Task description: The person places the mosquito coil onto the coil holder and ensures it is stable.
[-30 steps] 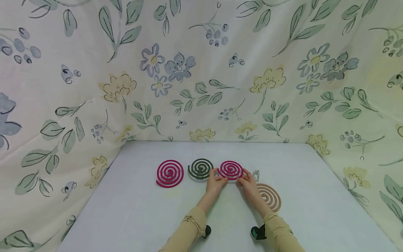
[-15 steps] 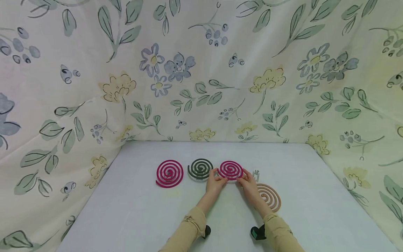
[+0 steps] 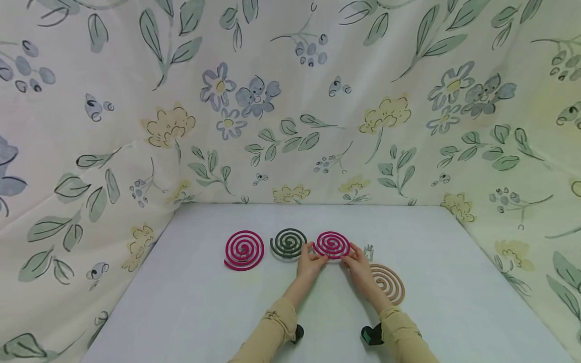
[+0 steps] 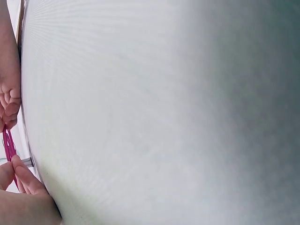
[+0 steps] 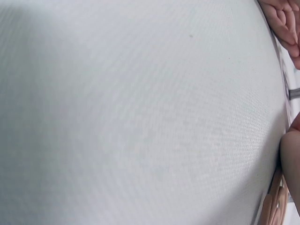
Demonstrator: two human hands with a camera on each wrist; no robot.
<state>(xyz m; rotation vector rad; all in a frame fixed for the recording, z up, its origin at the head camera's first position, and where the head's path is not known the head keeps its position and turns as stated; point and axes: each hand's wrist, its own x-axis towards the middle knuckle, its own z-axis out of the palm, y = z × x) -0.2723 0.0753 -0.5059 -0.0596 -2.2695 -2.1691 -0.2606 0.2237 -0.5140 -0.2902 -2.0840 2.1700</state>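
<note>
In the head view a pink mosquito coil (image 3: 332, 245) lies level between both hands. My left hand (image 3: 309, 267) pinches its left edge, thumb at the near rim. On the opposite edge, my right hand (image 3: 359, 267) pinches it the same way. The left wrist view shows this coil edge-on, as thin pink bands (image 4: 9, 144) between the fingertips. A grey metal piece (image 5: 294, 93) stands just below it in the right wrist view. Close beside my left fingertips is a dark green mosquito coil (image 3: 289, 243).
Another pink mosquito coil (image 3: 244, 249) sits at the left with a metal stand showing through it. A small metal stand (image 3: 369, 253) is right of my right hand. A brown mosquito coil (image 3: 393, 285) lies partly hidden behind my right forearm. The white table (image 3: 181, 302) meets a floral cloth (image 3: 290, 151).
</note>
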